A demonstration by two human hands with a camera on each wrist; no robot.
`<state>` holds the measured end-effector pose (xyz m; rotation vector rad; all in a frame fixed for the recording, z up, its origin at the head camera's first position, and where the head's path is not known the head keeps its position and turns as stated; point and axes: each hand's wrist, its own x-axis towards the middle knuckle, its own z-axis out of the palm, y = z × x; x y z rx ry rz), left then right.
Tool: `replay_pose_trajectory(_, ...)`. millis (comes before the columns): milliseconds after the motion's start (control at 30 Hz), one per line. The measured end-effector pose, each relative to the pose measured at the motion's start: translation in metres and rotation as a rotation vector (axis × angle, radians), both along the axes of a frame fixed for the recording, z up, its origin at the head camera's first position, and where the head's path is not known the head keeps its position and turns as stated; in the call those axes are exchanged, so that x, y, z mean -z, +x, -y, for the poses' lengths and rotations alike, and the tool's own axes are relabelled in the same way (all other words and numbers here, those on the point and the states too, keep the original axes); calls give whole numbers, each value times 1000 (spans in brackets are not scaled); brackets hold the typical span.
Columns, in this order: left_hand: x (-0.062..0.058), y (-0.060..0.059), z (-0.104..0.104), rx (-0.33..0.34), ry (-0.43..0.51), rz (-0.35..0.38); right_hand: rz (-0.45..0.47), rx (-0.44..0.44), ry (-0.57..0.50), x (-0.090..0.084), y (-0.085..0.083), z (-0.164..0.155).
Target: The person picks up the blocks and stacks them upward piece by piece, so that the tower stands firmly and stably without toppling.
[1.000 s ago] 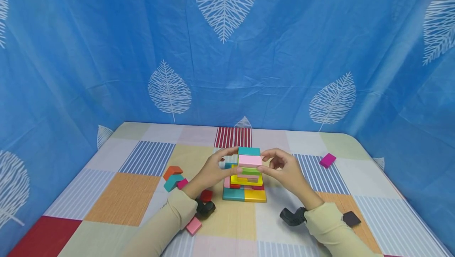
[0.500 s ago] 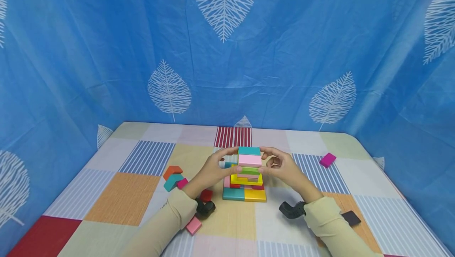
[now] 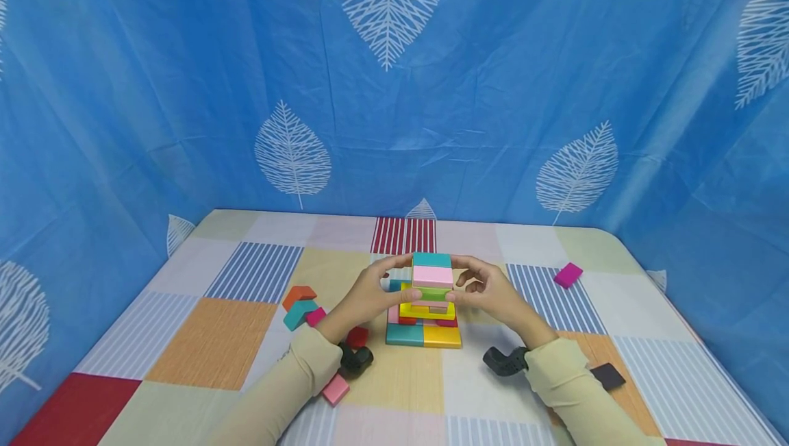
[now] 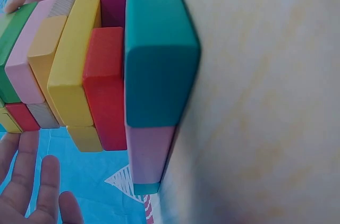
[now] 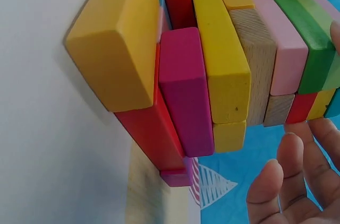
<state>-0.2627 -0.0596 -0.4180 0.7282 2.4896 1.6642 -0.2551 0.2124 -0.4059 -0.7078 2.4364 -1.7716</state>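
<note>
A tower of stacked coloured wooden blocks [image 3: 425,302] stands mid-worktop [image 3: 216,343], the left hand [image 3: 364,297] at its left side and the right hand [image 3: 490,292] at its right. Loose blocks lie apart — an orange wooden block [image 3: 298,294] to the left, a magenta wooden block [image 3: 568,275] far right.

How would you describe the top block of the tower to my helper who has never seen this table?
Start at the patchwork table and find the stack of coloured blocks in its middle, between the two hands. The teal block lies on the very top, directly on a pink block. Another teal block sits in the tower's bottom layer and one lies loose; only this one crowns the stack.
</note>
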Motion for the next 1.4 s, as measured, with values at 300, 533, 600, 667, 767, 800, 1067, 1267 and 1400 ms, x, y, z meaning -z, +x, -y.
replay_pose_trajectory(300,-2,-1,0,21,-1,-13,8,-13,-27,1,0,2)
replay_pose_trajectory(533,-12,-5,13,146,-55,14,2,-23,8,7,-2,1)
replay_pose_trajectory(600,-19,-6,19,186,-82,38,13,-36,36,9,-2,0)
replay_pose_trajectory(667,-27,-7,26,217,-122,54,35,-53,50,11,-3,-1)
replay_pose_trajectory(767,-35,-6,37,257,-200,61,65,-80,65,14,-4,-2)
replay_pose_trajectory(800,-37,-5,41,267,-233,60,73,-89,68,15,-4,-3)
replay_pose_trajectory(1067,-34,9,75,293,-483,84,97,-156,91,23,-8,-6)
replay_pose_trajectory(1267,-33,18,80,249,-622,20,106,-150,107,24,-8,-7)
replay_pose_trajectory(1400,-28,20,77,205,-657,32,107,-136,116,23,-7,-5)
